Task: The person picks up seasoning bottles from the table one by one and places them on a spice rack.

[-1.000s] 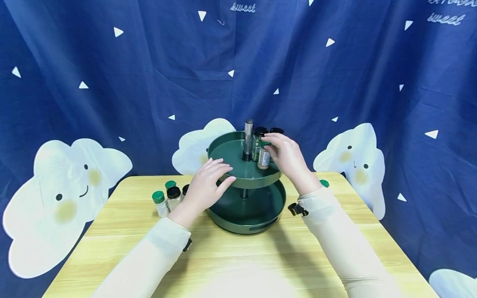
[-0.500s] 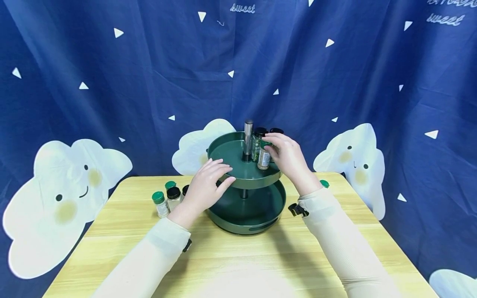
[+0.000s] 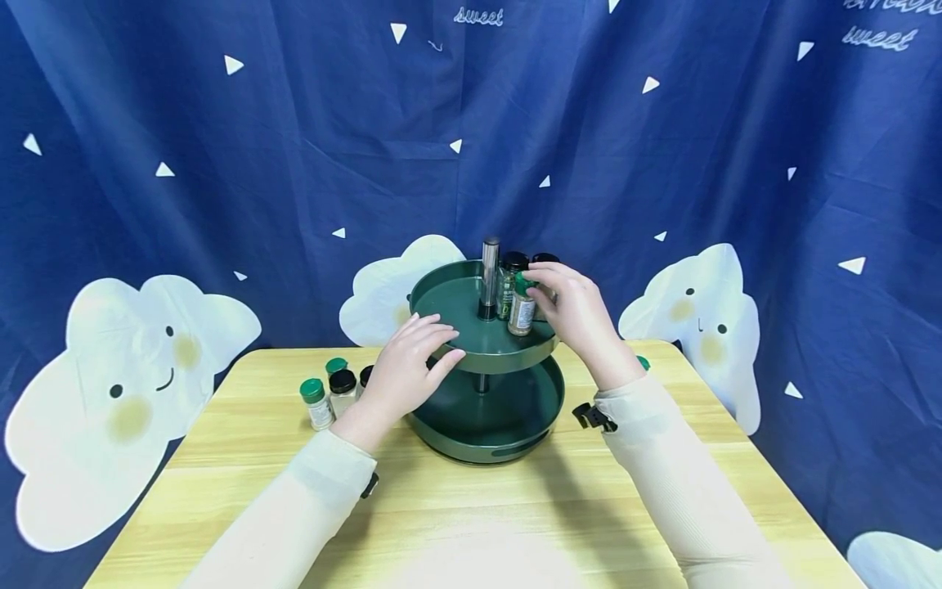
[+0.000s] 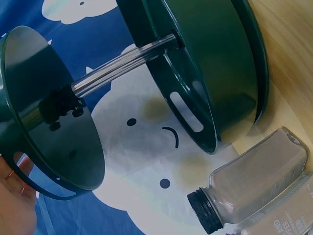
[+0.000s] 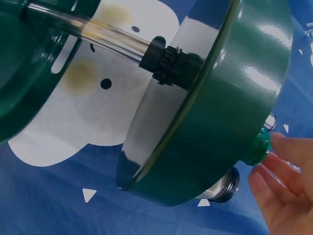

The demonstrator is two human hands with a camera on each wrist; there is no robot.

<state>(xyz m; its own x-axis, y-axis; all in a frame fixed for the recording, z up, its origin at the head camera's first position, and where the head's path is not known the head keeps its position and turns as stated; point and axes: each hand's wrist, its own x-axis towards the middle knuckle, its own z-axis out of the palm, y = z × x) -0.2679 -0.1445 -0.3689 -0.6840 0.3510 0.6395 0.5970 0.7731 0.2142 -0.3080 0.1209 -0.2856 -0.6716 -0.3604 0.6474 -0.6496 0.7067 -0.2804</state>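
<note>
A dark green two-tier turntable rack [image 3: 464,360] stands on the table, a metal post through its middle. My left hand [image 3: 405,368] rests by the upper tray's left front rim, fingers extended; in the left wrist view its fingers [image 4: 22,171] show at the tray's slotted handle. On the upper tray stands a green-capped spice jar [image 3: 521,317], upright. My right hand [image 3: 581,311] is beside its cap, fingertips close around it with green showing between them; the right wrist view has this cap [image 5: 255,151] right at the fingertips. Behind it stands a black-capped jar [image 3: 506,290]; another is partly hidden by the hand.
Left of the rack, several spice jars stand together, including a green-capped one [image 3: 316,405] and a black-capped one [image 3: 343,393]. Another green cap [image 3: 643,362] shows behind the right sleeve. A blue curtain [image 3: 331,147] hangs behind the table [image 3: 456,507].
My right hand has drawn slightly right from the green-capped jar, so more of its cap shows. The jar stays in place. My left hand and the rack have not moved.
</note>
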